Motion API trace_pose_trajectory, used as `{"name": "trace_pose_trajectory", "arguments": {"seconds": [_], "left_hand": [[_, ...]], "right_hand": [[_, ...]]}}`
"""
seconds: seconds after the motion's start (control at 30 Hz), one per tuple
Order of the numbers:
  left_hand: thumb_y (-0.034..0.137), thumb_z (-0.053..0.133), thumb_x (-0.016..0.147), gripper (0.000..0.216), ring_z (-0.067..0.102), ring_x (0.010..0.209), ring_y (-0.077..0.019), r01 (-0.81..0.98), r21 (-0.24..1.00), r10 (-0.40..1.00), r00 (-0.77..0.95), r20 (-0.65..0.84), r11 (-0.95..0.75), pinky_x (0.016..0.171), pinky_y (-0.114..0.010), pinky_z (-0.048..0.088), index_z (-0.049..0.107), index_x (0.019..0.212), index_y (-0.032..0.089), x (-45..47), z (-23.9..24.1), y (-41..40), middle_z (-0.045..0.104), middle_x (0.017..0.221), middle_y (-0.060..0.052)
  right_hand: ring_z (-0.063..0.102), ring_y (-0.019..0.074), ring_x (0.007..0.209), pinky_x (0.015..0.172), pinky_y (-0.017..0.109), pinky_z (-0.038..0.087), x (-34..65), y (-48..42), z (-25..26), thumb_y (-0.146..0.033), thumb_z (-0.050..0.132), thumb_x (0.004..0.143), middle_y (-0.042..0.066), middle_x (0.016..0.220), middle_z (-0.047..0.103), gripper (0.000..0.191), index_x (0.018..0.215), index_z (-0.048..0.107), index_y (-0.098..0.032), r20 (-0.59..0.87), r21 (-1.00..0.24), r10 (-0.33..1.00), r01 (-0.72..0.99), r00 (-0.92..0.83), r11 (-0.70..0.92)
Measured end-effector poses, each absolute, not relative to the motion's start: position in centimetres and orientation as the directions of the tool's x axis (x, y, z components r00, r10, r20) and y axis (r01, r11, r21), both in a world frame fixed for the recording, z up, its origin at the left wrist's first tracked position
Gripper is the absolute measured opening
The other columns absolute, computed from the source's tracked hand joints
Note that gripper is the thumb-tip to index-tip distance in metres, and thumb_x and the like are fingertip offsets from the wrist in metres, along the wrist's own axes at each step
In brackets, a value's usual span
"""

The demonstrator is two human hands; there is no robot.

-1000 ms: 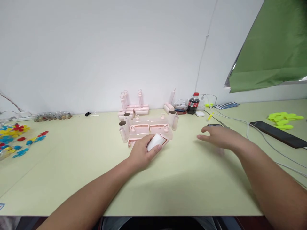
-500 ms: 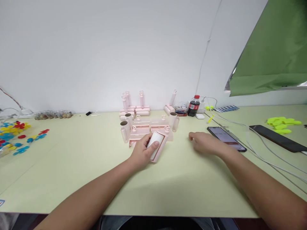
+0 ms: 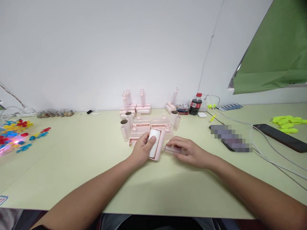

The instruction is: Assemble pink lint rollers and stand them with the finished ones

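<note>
My left hand (image 3: 142,149) is wrapped around a pink lint roller head with a white paper roll (image 3: 153,143) in it, the thumb pressed on the roll. To its right, my right hand (image 3: 189,151) grips a translucent pink tube-shaped handle (image 3: 173,149), pointing left at the roller head. The handle's tip is close to the head's right side; whether they touch I cannot tell. Behind the hands lie pink open cases (image 3: 140,128), partly hidden by the roller head. White paper rolls with brown cores (image 3: 174,118) stand on both sides, next to upright clear pink handles (image 3: 177,123).
Pink rollers with upright handles (image 3: 142,99) stand along the wall. A cola bottle (image 3: 195,104), a blurred-out phone (image 3: 231,139), white cables (image 3: 268,145) and a black power bank-like slab (image 3: 279,137) are at right. Colourful plastic pieces (image 3: 18,134) lie at far left.
My right hand has moved left from beside the phone and now has a translucent pink handle in it. The left hand still holds the roller head, now turned slightly more upright.
</note>
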State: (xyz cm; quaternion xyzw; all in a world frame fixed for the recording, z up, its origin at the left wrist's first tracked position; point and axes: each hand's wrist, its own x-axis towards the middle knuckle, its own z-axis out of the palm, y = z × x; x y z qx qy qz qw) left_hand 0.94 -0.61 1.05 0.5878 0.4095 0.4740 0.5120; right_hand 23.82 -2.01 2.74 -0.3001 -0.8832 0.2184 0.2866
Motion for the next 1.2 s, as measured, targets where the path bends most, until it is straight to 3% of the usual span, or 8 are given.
{"name": "trace_pose_trajectory", "arguments": {"seconds": [0.27, 0.43, 0.57, 0.77, 1.2], "left_hand": [[0.059, 0.064, 0.077, 0.043, 0.048, 0.056, -0.0108, -0.18, 0.983, 0.97, 0.243, 0.013, 0.032, 0.05, -0.02, 0.034, 0.06, 0.087, 0.017, 1.09, 0.92, -0.44, 0.058, 0.068, 0.001], [0.056, 0.063, 0.08, 0.038, 0.049, 0.056, -0.0107, -0.224, 0.974, 0.965, 0.261, 0.032, 0.028, 0.051, -0.02, 0.036, 0.06, 0.084, 0.018, 1.0, 0.79, -0.36, 0.059, 0.067, 0.002], [0.055, 0.063, 0.08, 0.037, 0.048, 0.055, -0.0096, -0.222, 0.975, 0.972, 0.229, 0.053, -0.001, 0.051, -0.019, 0.036, 0.06, 0.085, 0.019, 0.89, 0.76, -0.19, 0.057, 0.066, 0.003], [0.056, 0.065, 0.079, 0.039, 0.042, 0.052, -0.0084, -0.185, 0.983, 0.971, 0.233, 0.058, -0.014, 0.047, -0.019, 0.032, 0.059, 0.083, 0.018, 0.89, 0.8, -0.28, 0.05, 0.061, 0.004], [0.061, 0.063, 0.077, 0.043, 0.042, 0.053, -0.0104, -0.117, 0.993, 0.967, 0.249, 0.059, -0.031, 0.05, -0.021, 0.032, 0.06, 0.086, 0.019, 0.78, 0.91, -0.58, 0.049, 0.061, 0.004]], "right_hand": [[0.06, 0.0175, 0.084, 0.07, 0.028, 0.049, 23.8, -2.17, 2.76, -0.012, 0.055, 0.084, 0.009, 0.102, 0.063, 0.033, 0.116, 0.06, -0.019, 0.464, -0.528, 0.643, 0.392, -0.61, 0.753], [0.065, 0.0198, 0.094, 0.08, 0.03, 0.052, 23.93, -2.08, 2.36, -0.017, 0.054, 0.087, 0.009, 0.109, 0.068, 0.031, 0.117, 0.06, -0.02, 0.464, -0.596, 0.698, 0.39, -0.545, 0.702], [0.067, 0.0189, 0.086, 0.075, 0.029, 0.053, 24.03, -2.09, 2.21, -0.02, 0.051, 0.09, 0.008, 0.102, 0.072, 0.026, 0.113, 0.064, -0.02, 0.454, -0.61, 0.721, 0.406, -0.524, 0.68], [0.061, 0.0134, 0.064, 0.06, 0.025, 0.05, 24.01, -2.32, 2.4, -0.024, 0.047, 0.093, 0.005, 0.084, 0.069, 0.025, 0.11, 0.065, -0.018, 0.381, -0.683, 0.76, 0.393, -0.527, 0.615], [0.057, 0.012, 0.048, 0.048, 0.023, 0.048, 23.9, -2.46, 2.53, -0.037, 0.045, 0.096, -0.001, 0.06, 0.06, 0.032, 0.115, 0.063, -0.018, 0.2, -0.814, 0.821, 0.375, -0.536, 0.443]]}}
